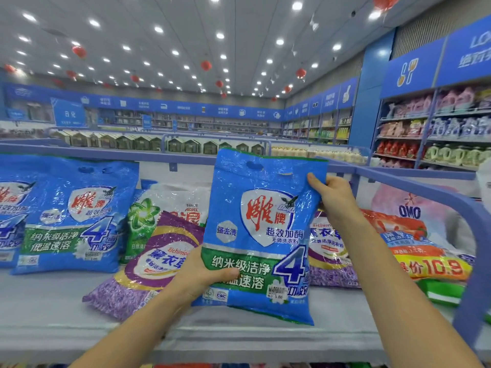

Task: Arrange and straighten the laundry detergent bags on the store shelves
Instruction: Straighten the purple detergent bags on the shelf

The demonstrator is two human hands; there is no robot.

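Observation:
I hold a blue detergent bag (pixel 265 224) upright over the top shelf (pixel 53 304), slightly tilted. My left hand (pixel 202 274) grips its lower left edge, thumb across the green band. My right hand (pixel 334 197) grips its upper right edge. Two matching blue bags (pixel 74 216) stand leaning at the left. A purple lavender bag (pixel 156 258) lies slanted beside my left hand, with a white and green Ariel bag (pixel 159 208) behind it. A second purple bag (pixel 329 251) is partly hidden behind the held bag.
An orange bag with a yellow 10.9 price band (pixel 425 261), a pink OMO bag (pixel 409 208) and a green pack (pixel 443 290) lie jumbled at the right. A blue rail (pixel 425 187) borders the shelf's back and right side. More shelving fills the aisle wall at far right.

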